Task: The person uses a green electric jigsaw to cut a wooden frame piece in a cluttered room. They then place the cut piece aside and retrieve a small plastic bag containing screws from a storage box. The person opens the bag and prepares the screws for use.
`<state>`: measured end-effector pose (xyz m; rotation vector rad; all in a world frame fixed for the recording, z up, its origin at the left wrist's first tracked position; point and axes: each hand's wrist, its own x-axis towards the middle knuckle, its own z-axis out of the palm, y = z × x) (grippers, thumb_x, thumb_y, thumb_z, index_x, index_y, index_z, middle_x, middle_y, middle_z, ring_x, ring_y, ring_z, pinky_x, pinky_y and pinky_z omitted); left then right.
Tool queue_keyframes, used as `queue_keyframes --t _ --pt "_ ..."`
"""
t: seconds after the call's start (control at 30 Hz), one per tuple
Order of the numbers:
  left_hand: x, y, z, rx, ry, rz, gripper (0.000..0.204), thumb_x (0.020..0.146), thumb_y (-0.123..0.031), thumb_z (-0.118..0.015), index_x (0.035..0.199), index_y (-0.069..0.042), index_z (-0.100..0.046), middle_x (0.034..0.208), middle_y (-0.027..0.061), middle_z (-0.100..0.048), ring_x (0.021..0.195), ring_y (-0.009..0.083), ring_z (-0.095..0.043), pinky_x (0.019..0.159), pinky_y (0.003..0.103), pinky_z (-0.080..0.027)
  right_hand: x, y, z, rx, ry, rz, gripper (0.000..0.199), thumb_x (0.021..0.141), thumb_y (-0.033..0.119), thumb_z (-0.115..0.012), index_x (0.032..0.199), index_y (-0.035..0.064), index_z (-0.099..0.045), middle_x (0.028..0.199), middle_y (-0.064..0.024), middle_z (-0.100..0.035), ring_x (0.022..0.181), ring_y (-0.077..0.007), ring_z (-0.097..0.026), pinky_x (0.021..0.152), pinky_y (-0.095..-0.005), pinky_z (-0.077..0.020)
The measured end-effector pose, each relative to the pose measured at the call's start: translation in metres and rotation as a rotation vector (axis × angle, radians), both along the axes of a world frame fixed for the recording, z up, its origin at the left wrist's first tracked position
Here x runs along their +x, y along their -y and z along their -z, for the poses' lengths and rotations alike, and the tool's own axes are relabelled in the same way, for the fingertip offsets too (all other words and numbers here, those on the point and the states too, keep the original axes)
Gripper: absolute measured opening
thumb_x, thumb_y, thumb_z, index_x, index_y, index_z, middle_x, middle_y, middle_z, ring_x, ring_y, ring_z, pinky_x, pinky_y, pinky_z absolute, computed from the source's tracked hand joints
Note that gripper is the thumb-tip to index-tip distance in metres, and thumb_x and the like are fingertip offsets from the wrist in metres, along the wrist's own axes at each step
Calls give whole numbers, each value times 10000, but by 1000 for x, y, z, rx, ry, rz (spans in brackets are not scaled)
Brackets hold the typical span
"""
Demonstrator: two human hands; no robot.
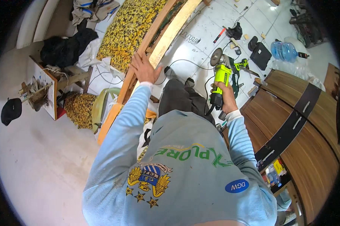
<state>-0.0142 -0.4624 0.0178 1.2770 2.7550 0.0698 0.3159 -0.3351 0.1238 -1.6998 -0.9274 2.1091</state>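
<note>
Well, green angle grinder [222, 74] inside right grip [228, 98].

The person wears a loose light-blue long-sleeved shirt [200, 180], creased along both sleeves [121, 126], which end in white cuffs [234, 114] at the bare left hand [144, 70] and right hand [228, 98]. Large green lettering [190, 153] with a thin yellow arc [198, 145] crosses it, alongside a crest [149, 177] with a blue-and-white striped shield, golden wings and a pale ribbon, three gold stars [139, 196], and a blue oval badge [237, 186] with white letters. The trousers [177, 98] are dark, nearly black, and wrinkled.
</note>
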Motion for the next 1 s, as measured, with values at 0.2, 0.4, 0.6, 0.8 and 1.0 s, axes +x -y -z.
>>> queue_keyframes --t 0.2,0.4,0.6,0.8,1.0 --pt "-6 -56 -15 -162 28 -6 1142 756 -572 -811 1611 -85 -233 1647 253 -255 1514 470 -245 1148 737 -237 -10 38 -18 -56 -13 40 368 872 196 -688 1171 21 -566 917 -115 -678 687 -203 -660 599 -356 -597" --pt "-15 -51 -22 -214 39 60 1188 733 -569 -828 1633 -105 -205 1671 241 -224 1519 432 -258 1149 695 -266 -39 75 -3 -115 -72 150 393 867 210 -704 1173 20 -547 927 -120 -668 692 -219 -670 599 -366 -609" --pt "-39 -22 -15 -181 99 282 1200 743 -562 -817 1636 -84 -172 1684 260 -155 1529 465 -206 1147 700 -253 -62 93 -15 -131 -101 248 367 870 216 -704 1151 28 -563 918 -113 -662 696 -218 -672 597 -366 -607" --pt "30 14 -20 383 750 556 534 926 -371 -705 1305 -5 -618 1136 250 -678 1103 413 -664 961 455 -535 -63 92 -25 -54 -155 497 366 925 319 -724 1146 68 -574 907 -91 -668 675 -210 -677 600 -355 -611" --pt "123 -4 -110 13 1504 659 575 994 -390 -632 1375 22 -509 1055 210 -671 955 351 -657 860 417 -515 -63 66 -18 154 -221 747 270 937 220 -721 1101 66 -572 873 -66 -633 734 -183 -636 643 -328 -539"
